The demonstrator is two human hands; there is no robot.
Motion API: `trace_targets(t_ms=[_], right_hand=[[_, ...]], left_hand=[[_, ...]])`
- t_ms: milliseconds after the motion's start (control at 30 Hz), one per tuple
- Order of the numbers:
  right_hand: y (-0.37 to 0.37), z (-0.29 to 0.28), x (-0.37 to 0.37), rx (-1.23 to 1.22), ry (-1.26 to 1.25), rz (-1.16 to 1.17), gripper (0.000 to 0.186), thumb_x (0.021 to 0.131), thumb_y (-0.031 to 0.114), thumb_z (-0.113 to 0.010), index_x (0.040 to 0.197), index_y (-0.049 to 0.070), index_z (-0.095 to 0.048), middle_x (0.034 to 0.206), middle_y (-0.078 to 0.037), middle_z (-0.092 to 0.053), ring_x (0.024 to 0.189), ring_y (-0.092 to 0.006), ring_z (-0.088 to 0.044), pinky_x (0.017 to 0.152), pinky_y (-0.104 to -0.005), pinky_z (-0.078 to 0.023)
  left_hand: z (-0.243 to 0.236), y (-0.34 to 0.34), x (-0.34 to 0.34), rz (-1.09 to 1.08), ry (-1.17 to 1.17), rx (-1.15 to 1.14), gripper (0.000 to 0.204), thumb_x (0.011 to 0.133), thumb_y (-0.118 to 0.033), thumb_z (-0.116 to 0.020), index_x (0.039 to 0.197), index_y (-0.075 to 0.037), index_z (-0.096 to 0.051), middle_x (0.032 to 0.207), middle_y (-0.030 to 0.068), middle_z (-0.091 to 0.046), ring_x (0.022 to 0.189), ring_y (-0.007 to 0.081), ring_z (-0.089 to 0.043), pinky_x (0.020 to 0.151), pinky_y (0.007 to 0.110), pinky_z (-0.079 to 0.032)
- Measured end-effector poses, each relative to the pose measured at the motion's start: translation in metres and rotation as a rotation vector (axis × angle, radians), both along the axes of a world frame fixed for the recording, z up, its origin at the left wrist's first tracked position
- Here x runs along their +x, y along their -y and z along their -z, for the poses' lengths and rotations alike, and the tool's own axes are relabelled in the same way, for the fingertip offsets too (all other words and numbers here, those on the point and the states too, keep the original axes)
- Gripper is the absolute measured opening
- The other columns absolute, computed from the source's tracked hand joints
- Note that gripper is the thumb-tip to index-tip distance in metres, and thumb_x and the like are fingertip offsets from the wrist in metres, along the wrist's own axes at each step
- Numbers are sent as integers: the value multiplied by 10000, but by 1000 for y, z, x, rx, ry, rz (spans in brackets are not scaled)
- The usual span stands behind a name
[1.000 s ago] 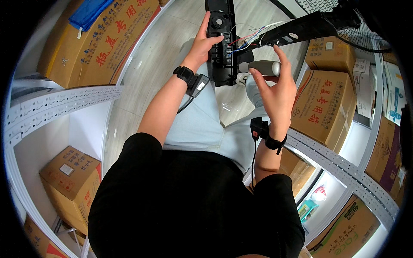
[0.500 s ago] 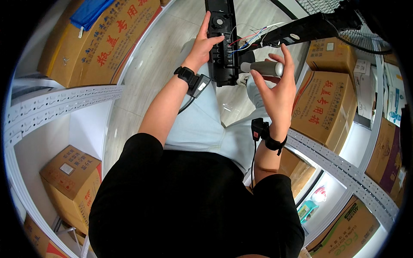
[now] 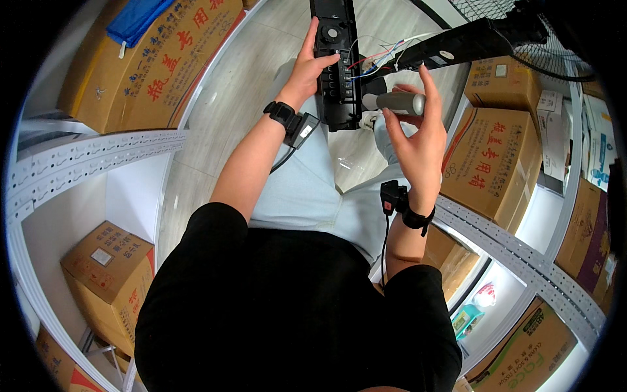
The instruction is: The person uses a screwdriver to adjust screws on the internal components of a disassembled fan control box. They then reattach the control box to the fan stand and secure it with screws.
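Head view: left hand [image 3: 304, 77] grips the left edge of a black housing [image 3: 339, 116] above the lap, thumb on its face; right hand [image 3: 421, 144] grasps a grey cylinder [image 3: 401, 103] just right of it, index finger extended. Risk: thin wires [image 3: 373, 68] join housing and black column [image 3: 470, 46]; tilting the housing could strain them. A loose pinch could drop the cylinder. Housing top cut off; left fingers behind it hidden; cylinder-housing contact unclear.
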State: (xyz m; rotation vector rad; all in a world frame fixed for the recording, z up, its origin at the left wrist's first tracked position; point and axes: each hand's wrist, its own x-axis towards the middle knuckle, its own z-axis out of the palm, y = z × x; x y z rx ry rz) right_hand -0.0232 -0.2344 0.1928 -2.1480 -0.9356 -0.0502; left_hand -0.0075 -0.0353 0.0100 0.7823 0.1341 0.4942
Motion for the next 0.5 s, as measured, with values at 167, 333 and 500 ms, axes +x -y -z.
trace_targets(t_ms=[167, 333, 500], right_hand=[[-5, -7, -6, -10, -53, 95, 752, 777, -3, -725, 1441, 121, -395, 1058, -133, -660, 863, -226, -692, 719, -315, -573], [-4, -1, -1, 74, 76, 42, 731, 777, -1, -731, 1427, 115, -420, 1090, -142, -650, 906, -238, -682, 732, -311, -572], [-1, -2, -2, 18, -39, 6, 739, 777, 8, -737, 1433, 106, -412, 1131, -145, -636, 947, -240, -674, 739, -320, -576]], left_hand=[[0, 0, 0, 10, -2, 7, 953, 799, 160, -598, 1555, -239, -175, 1417, 71, -459, 1185, 181, -537, 963, 329, -472], [0, 0, 0, 19, 0, -5, 955, 800, 162, -595, 1554, -246, -175, 1414, 69, -460, 1183, 177, -537, 962, 329, -473], [3, -2, 1, 3, -6, 17, 957, 801, 163, -594, 1554, -254, -175, 1407, 67, -467, 1173, 181, -544, 960, 329, -475]])
